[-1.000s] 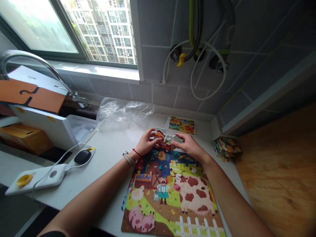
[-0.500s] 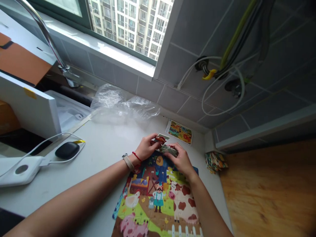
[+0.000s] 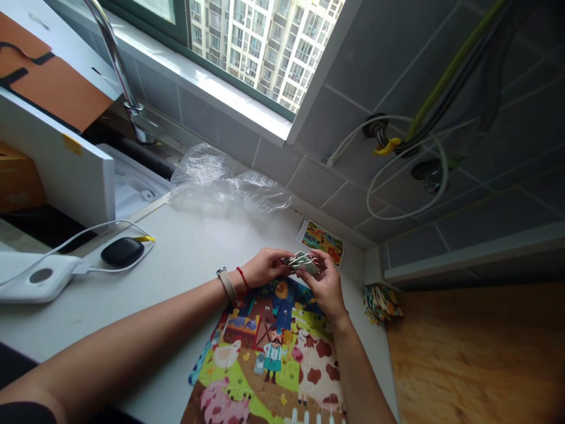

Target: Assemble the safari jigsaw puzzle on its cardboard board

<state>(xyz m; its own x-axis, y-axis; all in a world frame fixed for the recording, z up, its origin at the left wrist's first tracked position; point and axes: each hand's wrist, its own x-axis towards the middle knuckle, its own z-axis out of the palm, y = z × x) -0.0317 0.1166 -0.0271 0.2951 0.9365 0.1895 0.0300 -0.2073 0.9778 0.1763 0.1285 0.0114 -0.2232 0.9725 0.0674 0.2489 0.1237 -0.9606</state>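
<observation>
A small stack of puzzle pieces (image 3: 305, 262) is held between both hands, edges fanned and the grey-green side of one showing. My left hand (image 3: 267, 266), with a watch band and red string at the wrist, pinches the stack's left side. On the right side, my right hand (image 3: 324, 281) grips it with the thumb below and fingers behind. Beneath the hands lies an assembled farm puzzle (image 3: 251, 359) with a cow, pig, hen and farmer; my right forearm covers part of its right edge. A picture card (image 3: 321, 237) lies just beyond my right hand.
Several more puzzle pieces (image 3: 382, 304) are piled at the counter's right edge, above a wooden floor (image 3: 477, 353). Clear plastic bags (image 3: 229, 182) lie against the wall. At left are a black case (image 3: 122, 252), a white charger (image 3: 39, 275) with a cable, and a faucet (image 3: 115, 65).
Both hands have brought the pieces together into one fanned stack; before, they were held more apart, with red printing visible. The view has shifted slightly.
</observation>
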